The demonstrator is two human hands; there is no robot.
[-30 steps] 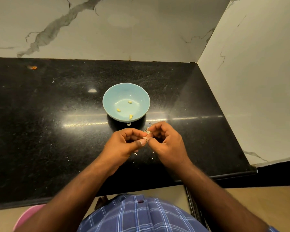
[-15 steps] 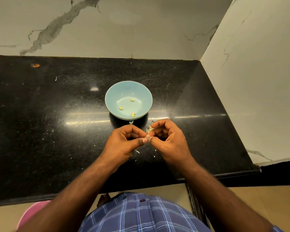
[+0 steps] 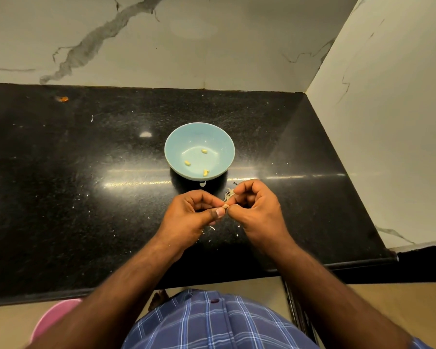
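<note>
Both hands are together over the black desk (image 3: 86, 187), between its middle and its near edge, fingertips meeting. The left hand (image 3: 194, 212) and the right hand (image 3: 258, 210) each have curled fingers and pinch one small pale piece (image 3: 225, 206) between thumb and forefinger. The piece is tiny, beige with a faint pink tone, rounded at the end that shows. The fingertips cover most of it, so its full shape cannot be told. It is held just above the desk, not lying on it.

Just beyond the right hand's fingers lies a thin, papery, whitish curl of skin (image 3: 228, 195). Fine white flakes (image 3: 212, 228) are scattered on the desk under and around the hands.

A light blue bowl (image 3: 179, 142) stands near the middle of the desk, just beyond the hands. Three small yellowish kernels (image 3: 204, 151) lie apart from one another on its bottom. A small orange speck (image 3: 62, 98) sits near the far left edge.
</note>
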